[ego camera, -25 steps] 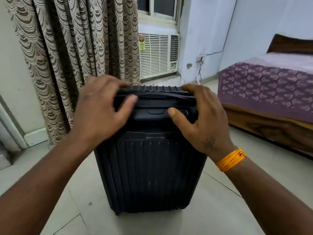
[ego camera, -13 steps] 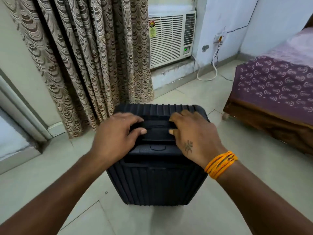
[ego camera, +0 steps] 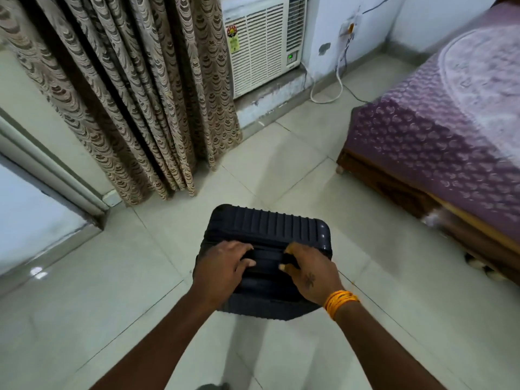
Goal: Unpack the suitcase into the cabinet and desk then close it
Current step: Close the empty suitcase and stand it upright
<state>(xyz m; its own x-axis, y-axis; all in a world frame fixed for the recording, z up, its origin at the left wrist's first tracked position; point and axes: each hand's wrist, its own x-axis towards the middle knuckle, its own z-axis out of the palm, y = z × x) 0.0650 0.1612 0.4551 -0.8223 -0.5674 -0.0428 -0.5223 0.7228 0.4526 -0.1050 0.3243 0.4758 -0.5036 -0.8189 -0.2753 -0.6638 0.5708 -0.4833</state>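
Suitcase [ego camera: 270,235] position: upright on the tiled floor [ego camera: 112,291], closed, seen from above, directly in front of you. Your left hand [ego camera: 222,271] lies on the left part of its top, fingers curled over the dark handle [ego camera: 268,256], thumb pointing toward the other hand. Your right hand [ego camera: 309,273] lies on the right part of the top, fingers likewise curled onto the same handle; its thumb tip nearly meets the left thumb. Whether the fingers wrap fully under the handle cannot be told from this view. An orange band [ego camera: 340,301] sits on your right wrist, and a small dark mark shows on the back of that hand. Patterned curtains [ego camera: 135,94] hang beyond the suitcase to the left, their hems reaching the floor. A white air conditioner [ego camera: 264,46] is set in the wall beside the curtains, with a white cable [ego camera: 334,85] looping on the floor near it. A bed [ego camera: 439,142] with a purple patterned cover stands to the right, well apart from the suitcase. A door frame [ego camera: 53,170] runs along the left edge.
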